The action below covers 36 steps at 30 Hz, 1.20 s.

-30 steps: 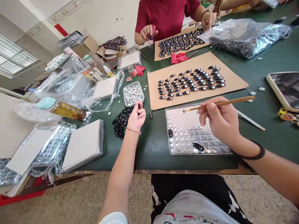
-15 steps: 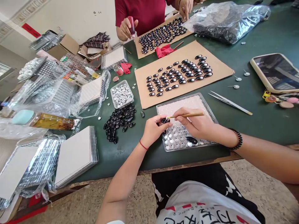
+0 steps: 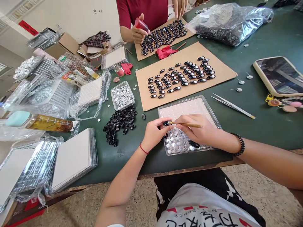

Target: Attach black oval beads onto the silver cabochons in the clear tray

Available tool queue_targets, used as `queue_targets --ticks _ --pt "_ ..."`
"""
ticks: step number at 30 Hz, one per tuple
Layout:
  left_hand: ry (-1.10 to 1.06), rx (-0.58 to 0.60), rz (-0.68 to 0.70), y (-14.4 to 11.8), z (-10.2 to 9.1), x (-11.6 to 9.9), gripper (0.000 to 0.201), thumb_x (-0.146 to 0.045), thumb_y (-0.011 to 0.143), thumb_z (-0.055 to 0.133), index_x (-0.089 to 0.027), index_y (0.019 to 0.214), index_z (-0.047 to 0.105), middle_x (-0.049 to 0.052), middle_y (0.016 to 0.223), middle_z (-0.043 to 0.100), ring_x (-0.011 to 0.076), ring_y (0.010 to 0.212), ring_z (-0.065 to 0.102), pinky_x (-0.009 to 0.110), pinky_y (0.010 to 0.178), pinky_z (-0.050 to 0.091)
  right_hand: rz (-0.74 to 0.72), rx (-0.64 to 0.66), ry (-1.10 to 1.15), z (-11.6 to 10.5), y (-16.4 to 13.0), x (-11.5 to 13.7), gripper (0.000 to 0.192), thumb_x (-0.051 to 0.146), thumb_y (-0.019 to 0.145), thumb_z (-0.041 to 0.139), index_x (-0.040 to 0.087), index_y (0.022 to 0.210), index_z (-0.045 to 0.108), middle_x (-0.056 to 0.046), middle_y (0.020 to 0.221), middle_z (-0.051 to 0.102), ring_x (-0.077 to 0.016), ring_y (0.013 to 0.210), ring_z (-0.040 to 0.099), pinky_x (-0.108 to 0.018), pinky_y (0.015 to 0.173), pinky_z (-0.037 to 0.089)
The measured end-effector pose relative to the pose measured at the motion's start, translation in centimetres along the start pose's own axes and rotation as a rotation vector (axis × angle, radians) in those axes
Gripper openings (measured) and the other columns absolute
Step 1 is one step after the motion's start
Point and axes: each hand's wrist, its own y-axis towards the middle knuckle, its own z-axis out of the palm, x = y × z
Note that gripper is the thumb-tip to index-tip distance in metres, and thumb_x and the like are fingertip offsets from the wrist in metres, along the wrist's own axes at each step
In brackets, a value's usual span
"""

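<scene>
- The left hand (image 3: 155,132) pinches a small black oval bead (image 3: 166,123) just above the near-left part of the clear tray (image 3: 214,115), at centre frame; its grip is closed on the bead.
- The right hand (image 3: 201,130) has its fingers closed around a thin wooden stick (image 3: 188,125), whose tip meets the bead between the two hands.
- To do this step well, I judge the bead should be kept level and steady, with the stick tip touching only its middle, so that nothing smears onto the shiny round pieces (image 3: 176,142) filling the tray below.
- A loose heap of black beads (image 3: 119,124) lies left of the tray on the green worktop (image 3: 260,126); finished rows sit on a cardboard sheet (image 3: 224,74) above it.
- Tweezers (image 3: 233,106) lie to the right of the tray, untouched.
- Another person in a red top, at the upper edge, holds a small red bottle (image 3: 141,24).
- Writing: dark characters show on the white cloth at bottom frame, too cut off to read; no brand is legible.
</scene>
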Motion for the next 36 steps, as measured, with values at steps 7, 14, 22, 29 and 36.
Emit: queue_targets --ticks 7,14,22,29,36 --pt "0.038 -0.03 0.035 -0.3 0.2 0.0 0.032 -0.038 0.069 0.061 -0.018 0.094 0.067 -0.003 0.047 0.049 0.0081 0.044 0.044 0.022 0.049 0.035 -0.069 0.007 -0.059 0.3 -0.2 0.1 0.012 0.023 0.087 0.039 0.018 0.084 0.05 -0.003 0.071 0.06 -0.0127 0.059 0.052 -0.025 0.055 0.037" --pt "0.021 -0.006 0.068 -0.7 0.7 -0.3 0.02 -0.03 0.07 0.06 -0.017 0.084 0.068 0.0 0.061 0.058 0.0073 0.048 0.038 0.021 0.047 0.032 0.173 0.016 0.242 0.3 0.2 0.4 0.022 0.032 0.088 0.037 0.019 0.074 0.047 -0.002 0.062 0.055 -0.0118 0.054 0.05 -0.025 0.052 0.038" --pt "-0.079 0.031 0.104 -1.2 0.7 -1.0 0.026 -0.035 0.07 0.061 -0.018 0.089 0.063 0.001 0.072 0.063 0.0072 0.05 0.041 0.021 0.05 0.033 0.468 -0.055 0.512 -0.3 1.1 0.7 0.021 0.035 0.083 0.046 0.019 0.07 0.045 0.004 0.055 0.041 -0.0062 0.043 0.035 -0.02 0.04 0.028" --pt "-0.091 0.033 0.088 -1.2 1.0 -0.8 0.024 -0.035 0.07 0.06 -0.019 0.084 0.048 -0.003 0.071 0.062 0.0047 0.044 0.036 0.02 0.05 0.032 0.507 0.121 0.464 0.4 1.1 0.3 0.007 0.021 0.074 0.055 0.018 0.08 0.055 0.004 0.059 0.049 -0.0035 0.038 0.033 -0.019 0.035 0.024" --pt "0.253 0.044 0.061 -0.7 -1.7 -1.0 0.032 -0.037 0.066 0.062 -0.021 0.092 0.053 -0.003 0.072 0.055 0.0089 0.054 0.041 0.022 0.054 0.033 0.468 -0.068 0.187 -0.6 4.5 -4.4 0.007 0.024 0.07 0.059 0.017 0.073 0.061 0.001 0.06 0.055 -0.0086 0.049 0.043 -0.023 0.046 0.033"
